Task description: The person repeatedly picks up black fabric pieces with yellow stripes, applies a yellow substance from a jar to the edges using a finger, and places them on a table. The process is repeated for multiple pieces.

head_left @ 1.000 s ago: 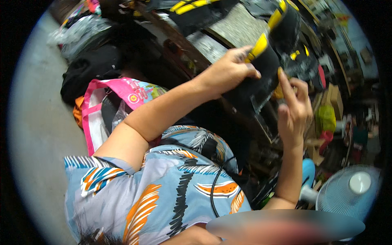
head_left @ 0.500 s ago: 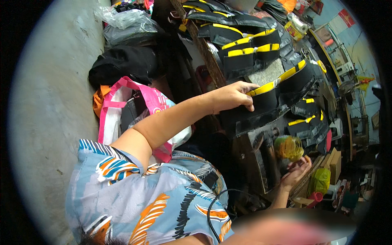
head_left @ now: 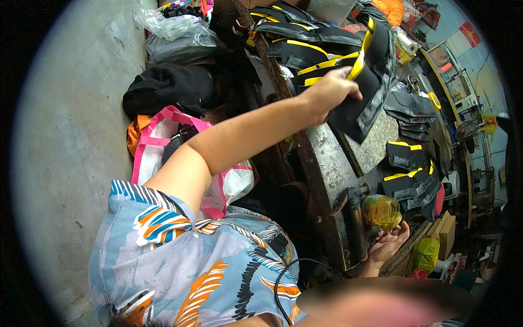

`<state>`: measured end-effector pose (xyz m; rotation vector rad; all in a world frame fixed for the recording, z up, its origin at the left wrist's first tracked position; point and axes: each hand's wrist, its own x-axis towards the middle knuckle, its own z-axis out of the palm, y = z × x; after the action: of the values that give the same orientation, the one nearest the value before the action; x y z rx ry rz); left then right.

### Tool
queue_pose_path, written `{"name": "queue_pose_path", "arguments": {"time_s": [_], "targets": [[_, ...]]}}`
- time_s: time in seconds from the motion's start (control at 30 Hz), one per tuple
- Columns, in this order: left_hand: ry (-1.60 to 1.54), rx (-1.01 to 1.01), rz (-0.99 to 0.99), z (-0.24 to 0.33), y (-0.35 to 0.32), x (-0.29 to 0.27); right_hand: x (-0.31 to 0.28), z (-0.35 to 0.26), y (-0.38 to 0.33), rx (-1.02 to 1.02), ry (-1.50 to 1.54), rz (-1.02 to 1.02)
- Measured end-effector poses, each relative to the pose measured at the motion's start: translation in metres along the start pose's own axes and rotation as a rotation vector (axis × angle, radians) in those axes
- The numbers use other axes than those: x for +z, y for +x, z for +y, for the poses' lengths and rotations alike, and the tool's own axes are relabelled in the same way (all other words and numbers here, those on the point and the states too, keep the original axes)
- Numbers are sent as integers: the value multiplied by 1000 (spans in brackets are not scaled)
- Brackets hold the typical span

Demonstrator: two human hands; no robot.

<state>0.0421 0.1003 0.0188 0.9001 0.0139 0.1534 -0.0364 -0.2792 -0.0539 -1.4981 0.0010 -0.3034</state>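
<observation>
My left hand is closed on the near end of a black fabric piece with a yellow edge strip. It holds the piece up, tilted, over the bench. Under and beside it lies a speckled stone slab. My right hand rests low on the right, palm up, its fingers loosely curled and partly apart. Just past its fingertips stands a jar with yellowish contents; the hand does not appear to grip it. A dark hammer-like tool lies left of the jar.
More black pieces with yellow strips lie in rows at the far end. Others and a dark stack lie to the right. A pink-trimmed bag and black cloth sit at left, beside a grey wall.
My left hand has lifted the black piece off the slab and moved it away and to the right, its far end swinging up. The slab is now uncovered. My right hand has shifted slightly nearer.
</observation>
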Motion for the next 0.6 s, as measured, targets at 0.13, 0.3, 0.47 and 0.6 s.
{"name": "queue_pose_path", "arguments": {"time_s": [0.13,0.3,0.47,0.6], "targets": [[22,99,-23,22,41,-12,-1,0,-1,-16,7,-47],[47,108,-18,52,77,-44,-2,3,-1,-18,7,-27],[46,-10,-222,44,64,-42,0,2,-2,-39,-5,-10],[317,-65,-294,28,34,-19,1,-2,-4,-31,-27,5]]}}
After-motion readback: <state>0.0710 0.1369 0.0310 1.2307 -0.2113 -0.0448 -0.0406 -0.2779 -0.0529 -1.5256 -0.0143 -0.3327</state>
